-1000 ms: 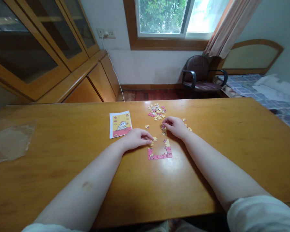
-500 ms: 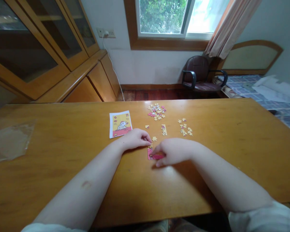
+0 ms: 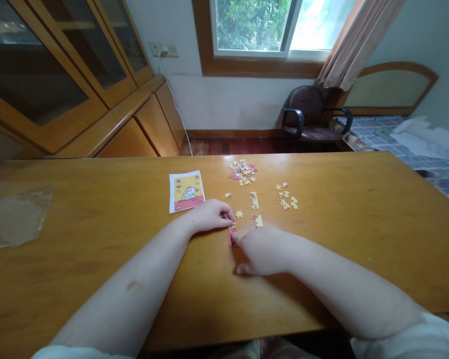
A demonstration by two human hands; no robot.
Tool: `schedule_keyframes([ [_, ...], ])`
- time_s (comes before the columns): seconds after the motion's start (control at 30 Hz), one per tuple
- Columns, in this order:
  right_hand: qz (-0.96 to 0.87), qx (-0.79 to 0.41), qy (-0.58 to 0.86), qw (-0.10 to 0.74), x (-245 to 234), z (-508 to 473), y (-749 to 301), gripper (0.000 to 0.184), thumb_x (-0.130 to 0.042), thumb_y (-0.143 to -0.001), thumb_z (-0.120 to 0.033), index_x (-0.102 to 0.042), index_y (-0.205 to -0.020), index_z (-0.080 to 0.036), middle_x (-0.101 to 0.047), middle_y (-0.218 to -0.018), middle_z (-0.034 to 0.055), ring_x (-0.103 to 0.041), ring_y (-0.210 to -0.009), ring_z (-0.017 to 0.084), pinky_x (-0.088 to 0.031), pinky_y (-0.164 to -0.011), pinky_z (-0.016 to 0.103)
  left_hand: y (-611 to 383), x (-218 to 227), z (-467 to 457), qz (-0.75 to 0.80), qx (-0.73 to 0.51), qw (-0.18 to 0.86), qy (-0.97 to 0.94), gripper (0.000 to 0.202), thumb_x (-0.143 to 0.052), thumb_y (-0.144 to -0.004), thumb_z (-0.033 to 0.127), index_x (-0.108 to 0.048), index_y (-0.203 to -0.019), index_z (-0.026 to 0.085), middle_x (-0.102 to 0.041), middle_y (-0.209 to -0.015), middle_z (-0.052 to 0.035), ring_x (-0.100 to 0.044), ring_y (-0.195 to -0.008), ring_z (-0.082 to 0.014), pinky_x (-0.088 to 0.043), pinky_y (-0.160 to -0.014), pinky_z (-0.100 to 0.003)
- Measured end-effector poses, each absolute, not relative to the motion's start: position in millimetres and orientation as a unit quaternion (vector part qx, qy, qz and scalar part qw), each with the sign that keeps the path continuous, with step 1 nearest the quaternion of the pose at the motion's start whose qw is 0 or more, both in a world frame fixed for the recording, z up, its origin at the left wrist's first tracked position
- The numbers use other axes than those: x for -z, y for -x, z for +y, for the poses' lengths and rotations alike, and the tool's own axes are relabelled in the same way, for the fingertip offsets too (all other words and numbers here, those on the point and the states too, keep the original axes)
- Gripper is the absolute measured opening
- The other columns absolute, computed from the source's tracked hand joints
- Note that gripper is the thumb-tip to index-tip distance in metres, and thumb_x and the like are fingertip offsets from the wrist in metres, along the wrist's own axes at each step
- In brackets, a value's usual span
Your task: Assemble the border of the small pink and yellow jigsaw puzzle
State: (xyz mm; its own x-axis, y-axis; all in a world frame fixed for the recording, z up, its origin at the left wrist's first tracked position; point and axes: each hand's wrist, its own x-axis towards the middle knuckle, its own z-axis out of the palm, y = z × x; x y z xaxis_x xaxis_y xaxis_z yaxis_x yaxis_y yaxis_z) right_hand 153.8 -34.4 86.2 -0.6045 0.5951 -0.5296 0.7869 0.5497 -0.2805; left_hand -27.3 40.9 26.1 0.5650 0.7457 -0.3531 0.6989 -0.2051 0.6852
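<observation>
On the wooden table [image 3: 97, 234] lies a partly joined pink and yellow puzzle frame [image 3: 232, 236], mostly covered by my right hand [image 3: 260, 249]. That hand rests palm down on it, fingers together and pointing left. My left hand [image 3: 209, 215] lies curled just left of the frame, fingertips pinched at its upper left corner; what they hold is too small to see. A reference picture card [image 3: 186, 191] lies beyond my left hand. A small joined strip [image 3: 253, 200] and a single yellow piece [image 3: 239, 214] lie just past the frame.
A pile of loose pieces [image 3: 242, 171] sits farther back, with a smaller scatter of pieces [image 3: 287, 197] to its right. A clear plastic bag [image 3: 13, 215] lies at the far left. Behind the table stand wooden cabinets [image 3: 60, 75], an office chair [image 3: 309, 114] and a bed [image 3: 415, 144].
My right hand left the joined strip, came back toward me and settled over the puzzle frame, then slid a little nearer. My left hand has stayed in place.
</observation>
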Motion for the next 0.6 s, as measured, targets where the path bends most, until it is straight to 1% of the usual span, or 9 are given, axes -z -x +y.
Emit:
schedule_keyframes([
  [0.2,0.862,0.255,-0.397,0.187,-83.5,-34.6,-152.0,0.079,-0.057,-0.074,-0.055,-0.044,-0.139,-0.013,-0.071,-0.092,0.0168,-0.068,-0.083,0.033,-0.050,-0.067,0.039,27.2,-28.3,38.8,0.462,-0.030,0.384,-0.799,0.019,-0.063,-0.072,0.035,-0.072,-0.081,0.020,-0.069,-0.073,0.0009,-0.059,-0.064,-0.0120,-0.041,-0.057,-0.020],
  [0.6,0.859,0.259,-0.398,0.189,-84.6,-32.1,-152.0,0.075,-0.056,-0.075,-0.056,-0.049,-0.135,-0.013,-0.071,-0.095,0.0177,-0.068,-0.083,0.033,-0.050,-0.065,0.037,23.3,-32.8,38.0,0.456,-0.017,0.362,-0.813,0.017,-0.063,-0.072,0.032,-0.072,-0.081,0.020,-0.070,-0.075,0.0001,-0.061,-0.065,-0.0133,-0.041,-0.059,-0.022],
])
